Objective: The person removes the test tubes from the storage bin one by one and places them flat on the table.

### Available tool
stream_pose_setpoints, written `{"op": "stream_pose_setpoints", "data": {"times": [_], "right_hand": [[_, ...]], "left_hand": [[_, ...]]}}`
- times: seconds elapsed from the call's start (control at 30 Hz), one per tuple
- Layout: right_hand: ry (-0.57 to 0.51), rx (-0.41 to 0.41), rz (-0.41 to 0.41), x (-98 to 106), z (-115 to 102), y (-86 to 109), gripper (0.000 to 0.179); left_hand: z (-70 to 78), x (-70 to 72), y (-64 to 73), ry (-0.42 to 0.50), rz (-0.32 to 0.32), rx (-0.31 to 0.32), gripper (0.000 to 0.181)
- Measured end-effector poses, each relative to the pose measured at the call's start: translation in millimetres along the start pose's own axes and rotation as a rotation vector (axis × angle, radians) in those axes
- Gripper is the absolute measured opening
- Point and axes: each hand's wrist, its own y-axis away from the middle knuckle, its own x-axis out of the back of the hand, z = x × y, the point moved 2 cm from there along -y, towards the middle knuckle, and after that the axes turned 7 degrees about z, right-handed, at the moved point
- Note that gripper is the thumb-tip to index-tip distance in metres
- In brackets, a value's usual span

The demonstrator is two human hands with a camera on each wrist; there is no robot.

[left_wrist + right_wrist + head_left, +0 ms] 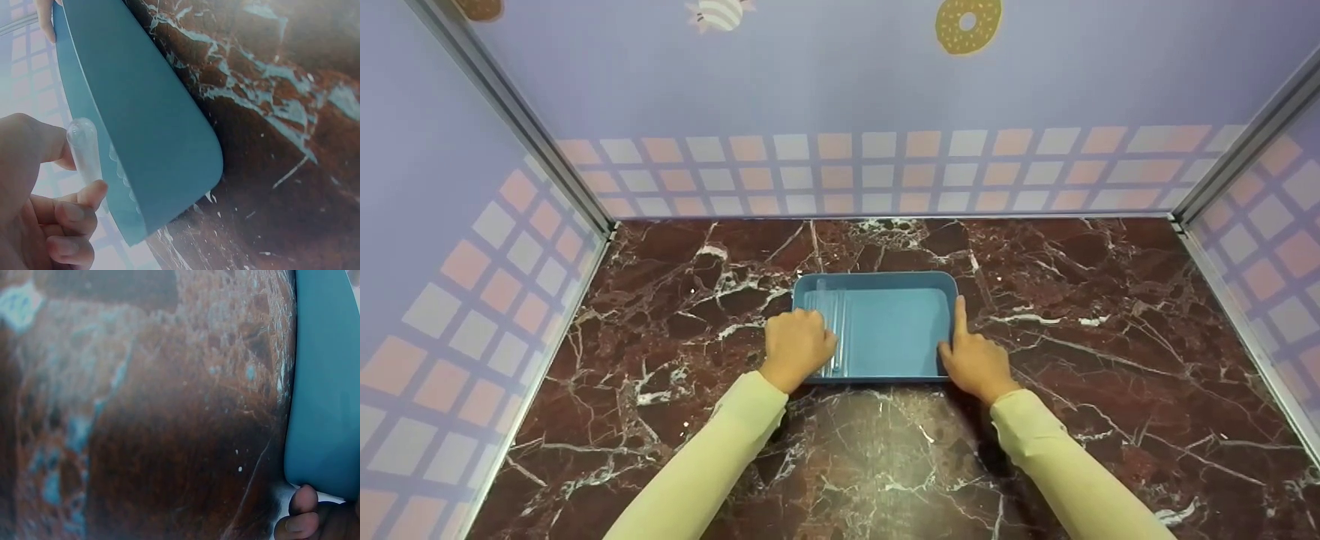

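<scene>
A shallow blue tray (896, 330) lies on the marble-patterned surface. Several clear tubes (840, 322) lie side by side in its left part, running front to back. At the tray's left end, my left hand (799, 345) pinches a clear round-ended test tube (85, 147) between thumb and fingers, above the rim. My right hand (976, 360) grips the tray's right wall near the front corner, thumb on the inner side and index finger stretched along the outside. In the right wrist view, only curled fingertips (304, 512) show beneath the tray's corner.
Dark red marble-patterned tabletop (1110, 360) surrounds the tray. A lilac back wall (840, 90) with a checked band stands behind it, and side panels (435, 300) rise at left and right.
</scene>
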Motion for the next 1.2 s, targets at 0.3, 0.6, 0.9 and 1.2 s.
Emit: {"op": "stream_pose_setpoints", "data": {"times": [0.3,0.6,0.9,1.2], "right_hand": [[-0.002,-0.001,-0.015,0,0,0.7,0.082],[-0.001,-0.005,-0.008,-1,0,0.7,0.083],[-0.006,-0.009,-0.006,-1,0,0.8,0.083],[0.004,0.001,-0.033,0,-1,0.9,0.081]], "left_hand": [[-9.4,6.0,1.8,0.007,0.034,0.006,0.038],[-17.5,8.8,3.4,-0.004,0.046,0.012,0.037],[-23.6,12.3,4.8,-0.018,0.068,0.009,0.039],[-30.9,12.3,6.8,0.008,0.082,0.025,0.039]]}}
